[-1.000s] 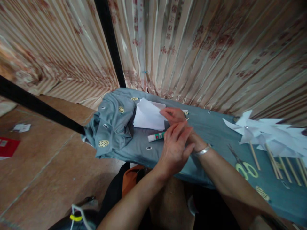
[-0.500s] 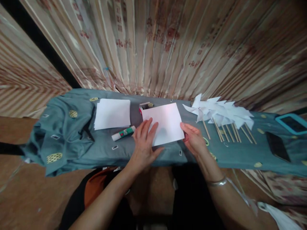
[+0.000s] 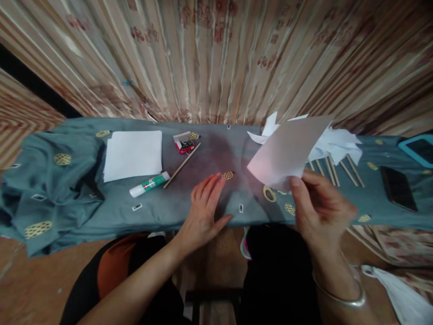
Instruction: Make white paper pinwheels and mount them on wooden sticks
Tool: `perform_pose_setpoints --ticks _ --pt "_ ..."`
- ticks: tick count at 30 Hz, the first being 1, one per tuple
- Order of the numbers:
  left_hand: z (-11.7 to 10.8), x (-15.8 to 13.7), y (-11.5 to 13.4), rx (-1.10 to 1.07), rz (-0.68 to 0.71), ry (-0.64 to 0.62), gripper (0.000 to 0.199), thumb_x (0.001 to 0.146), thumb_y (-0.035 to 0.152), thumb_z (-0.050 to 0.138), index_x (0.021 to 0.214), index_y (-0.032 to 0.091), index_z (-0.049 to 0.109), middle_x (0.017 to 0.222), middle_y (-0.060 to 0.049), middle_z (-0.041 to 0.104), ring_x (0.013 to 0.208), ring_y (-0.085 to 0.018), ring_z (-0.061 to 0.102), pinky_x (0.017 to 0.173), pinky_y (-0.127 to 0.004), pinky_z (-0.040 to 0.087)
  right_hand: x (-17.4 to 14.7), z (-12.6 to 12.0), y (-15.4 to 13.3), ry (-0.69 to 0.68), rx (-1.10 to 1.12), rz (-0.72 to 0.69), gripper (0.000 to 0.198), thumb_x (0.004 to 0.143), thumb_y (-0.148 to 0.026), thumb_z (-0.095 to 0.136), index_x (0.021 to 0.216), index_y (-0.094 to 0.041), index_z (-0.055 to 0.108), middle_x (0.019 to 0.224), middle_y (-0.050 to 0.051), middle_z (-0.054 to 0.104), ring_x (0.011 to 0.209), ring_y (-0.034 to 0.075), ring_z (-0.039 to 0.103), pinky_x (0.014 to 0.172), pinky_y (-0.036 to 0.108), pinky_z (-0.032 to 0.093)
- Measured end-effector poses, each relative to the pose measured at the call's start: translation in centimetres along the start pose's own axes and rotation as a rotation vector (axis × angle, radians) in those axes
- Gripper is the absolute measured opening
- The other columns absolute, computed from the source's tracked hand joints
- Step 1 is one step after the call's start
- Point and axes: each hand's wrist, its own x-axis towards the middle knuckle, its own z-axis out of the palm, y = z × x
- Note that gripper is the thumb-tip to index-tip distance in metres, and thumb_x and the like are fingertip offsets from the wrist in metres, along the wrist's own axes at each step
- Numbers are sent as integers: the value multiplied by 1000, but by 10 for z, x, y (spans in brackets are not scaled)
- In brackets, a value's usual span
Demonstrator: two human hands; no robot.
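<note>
Raised above the cloth on the right, a sheet of white paper is pinched at its lower corner by my right hand. The sheet tilts and partly covers the paper pinwheels behind it. My left hand lies with fingers stretched on the grey-green cloth, holding nothing. To its left are a thin wooden stick and a glue stick. A small red-and-white box of dark pins or tacks lies open beyond the stick. Scissors show only by a yellowish handle loop beneath the raised paper.
A stack of white paper lies on the left part of the cloth-covered table. On the right are a dark phone and a blue-framed device. A pleated curtain hangs behind the table's far edge.
My right hand has lifted the paper off the cloth and carried it right, uncovering the wooden stick and the box. My left hand has let go of the sheet and stays near the middle.
</note>
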Motion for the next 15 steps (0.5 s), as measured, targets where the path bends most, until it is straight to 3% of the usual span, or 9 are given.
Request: perform_pose_setpoints --ticks 2,4,6,8,10,13,15 --pt "-2 7 0 20 -18 81 91 85 38 65 153 17 8 152 -22 31 142 -33 28 113 -51 28 -2 0 -10 -156 -148 -269 22 88 -14 59 108 -21 66 108 7 72 100 21 67 89 38 53" --pt "-4 11 -2 71 -44 154 97 84 39 65 153 17 1 156 -22 24 145 -34 22 114 -52 26 -8 9 -15 -327 -248 -453 18 89 -10 54 104 -14 65 104 13 72 94 22 67 84 37 55" --pt "-7 11 -5 143 -49 193 100 83 36 67 153 19 -3 159 -22 17 147 -35 17 114 -54 24 -19 20 -17 -510 -342 -513 16 90 -8 50 94 -11 65 93 13 72 85 23 66 77 36 56" --pt "-9 7 -9 214 -24 174 95 83 30 67 154 22 4 160 -20 16 147 -35 15 114 -54 23 -32 30 -19 -639 -372 -522 17 90 -8 49 89 -11 65 86 11 71 79 22 64 72 35 55" --pt "-10 1 -13 255 5 96 77 84 25 65 150 27 25 157 -15 30 146 -34 22 114 -56 20 -44 35 -20 -709 -341 -523 18 90 -8 48 89 -12 65 88 11 70 81 22 63 73 35 55" --pt "-12 -9 -18 241 30 -31 44 84 16 60 125 30 58 132 -6 62 134 -32 43 113 -60 12 -56 34 -21 -790 -226 -523 18 92 -11 48 96 -14 65 97 10 71 90 21 63 81 34 55" --pt "-15 -13 -22 223 29 -82 33 83 11 57 108 29 67 113 -2 72 123 -30 54 112 -61 9 -58 32 -17 -833 -148 -499 19 93 -20 52 107 -14 63 106 11 71 98 22 63 88 38 54"
